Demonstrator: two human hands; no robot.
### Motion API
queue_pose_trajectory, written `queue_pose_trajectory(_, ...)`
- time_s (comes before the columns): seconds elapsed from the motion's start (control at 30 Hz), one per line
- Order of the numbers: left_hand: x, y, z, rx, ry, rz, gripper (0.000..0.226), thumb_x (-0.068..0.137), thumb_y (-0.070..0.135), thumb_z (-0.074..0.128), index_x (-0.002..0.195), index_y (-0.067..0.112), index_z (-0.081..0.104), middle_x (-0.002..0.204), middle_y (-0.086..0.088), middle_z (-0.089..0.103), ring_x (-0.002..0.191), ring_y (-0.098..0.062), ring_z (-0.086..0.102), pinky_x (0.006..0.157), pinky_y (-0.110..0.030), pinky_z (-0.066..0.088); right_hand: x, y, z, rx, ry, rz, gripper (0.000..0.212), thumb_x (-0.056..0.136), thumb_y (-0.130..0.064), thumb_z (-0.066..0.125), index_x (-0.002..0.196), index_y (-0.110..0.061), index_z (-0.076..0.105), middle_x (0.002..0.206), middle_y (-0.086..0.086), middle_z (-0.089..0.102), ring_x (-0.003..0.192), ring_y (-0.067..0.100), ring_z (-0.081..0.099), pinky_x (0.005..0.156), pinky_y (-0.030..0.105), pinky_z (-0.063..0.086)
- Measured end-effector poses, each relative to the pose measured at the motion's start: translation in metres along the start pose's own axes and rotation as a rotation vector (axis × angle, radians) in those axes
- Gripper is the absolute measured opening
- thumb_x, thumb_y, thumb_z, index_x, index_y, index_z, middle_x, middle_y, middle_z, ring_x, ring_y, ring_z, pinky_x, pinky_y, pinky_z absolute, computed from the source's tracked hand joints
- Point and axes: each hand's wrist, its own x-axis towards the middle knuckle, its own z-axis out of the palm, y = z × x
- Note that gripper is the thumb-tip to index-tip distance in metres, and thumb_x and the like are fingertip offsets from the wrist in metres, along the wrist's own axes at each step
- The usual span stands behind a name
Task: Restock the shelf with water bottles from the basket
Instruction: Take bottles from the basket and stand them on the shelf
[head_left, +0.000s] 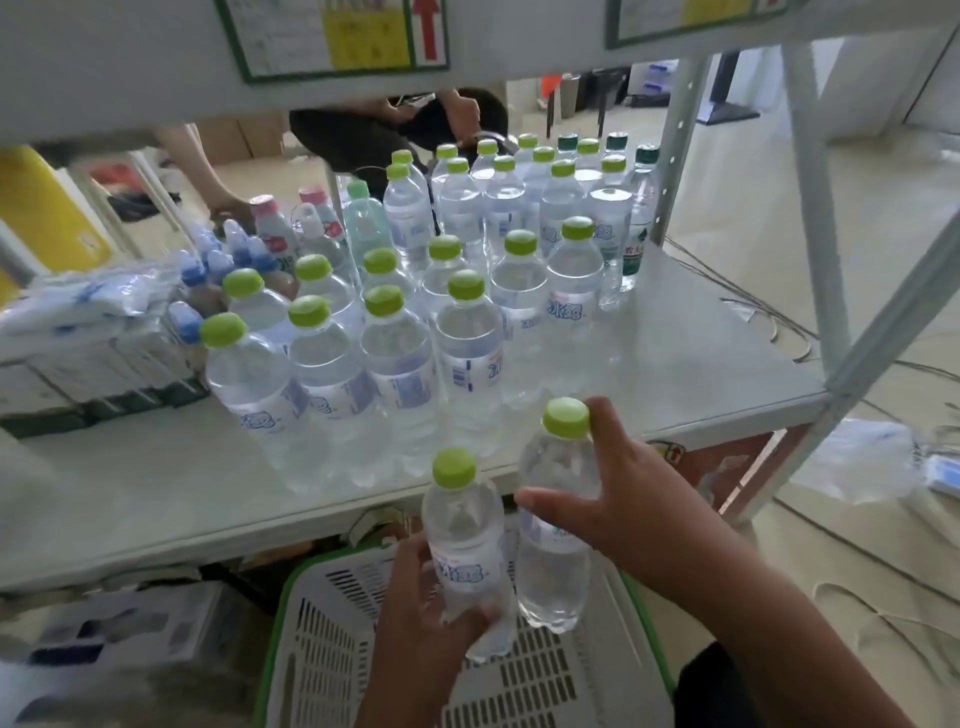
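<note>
Each hand grips 1 bottle over the basket — left hand low, right hand high.

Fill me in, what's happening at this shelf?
A person is restocking water. The left hand grips one green-capped bottle low on its body, and the right hand holds a second bottle near its shoulder. Both bottles are lifted above the white basket, at the front edge of the shelf, not yet set down. Rows of matching bottles already stand on it.
</note>
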Motion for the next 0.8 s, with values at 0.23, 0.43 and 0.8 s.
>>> queue_pose_trajectory(0.23,0.018,0.068,0.038,-0.002,0.098,0.133,0.067,0.053,0.009,0.081,0.107,0.036,0.052,0.107,0.011,0.067,0.099,-0.003,0.063,0.077,-0.020,0.049,0.021,-0.010,-0.049,0.026,0.152,-0.064,0.059,0.067,-0.063,0.067,0.107,-0.039,0.030,0.086,-0.002,0.064,0.073,0.014,0.062,0.069,0.040,0.055)
queue_pose_trajectory(0.43,0.044,0.113,0.085,0.099,0.333,0.223,0.064,0.062,0.010,0.085,0.113,0.028,0.051,0.109,0.013,0.060,0.100,-0.006,0.057,0.082,-0.020,0.045,0.049,-0.012,-0.090,0.041,0.278,-0.137,0.058,0.072,-0.057,0.070,0.116,-0.040,0.036,0.095,-0.008,0.067,0.081,0.008,0.065,0.070,0.031,0.053)
queue_pose_trajectory(0.8,0.082,0.111,0.141,0.205,0.589,0.221,0.064,0.062,0.004,0.085,0.120,0.009,0.057,0.114,-0.008,0.060,0.111,-0.027,0.053,0.090,-0.031,0.042,0.087,0.018,-0.093,0.028,0.270,-0.152,0.066,0.073,-0.049,0.074,0.123,-0.031,0.035,0.096,-0.014,0.059,0.077,0.002,0.058,0.063,0.012,0.041)
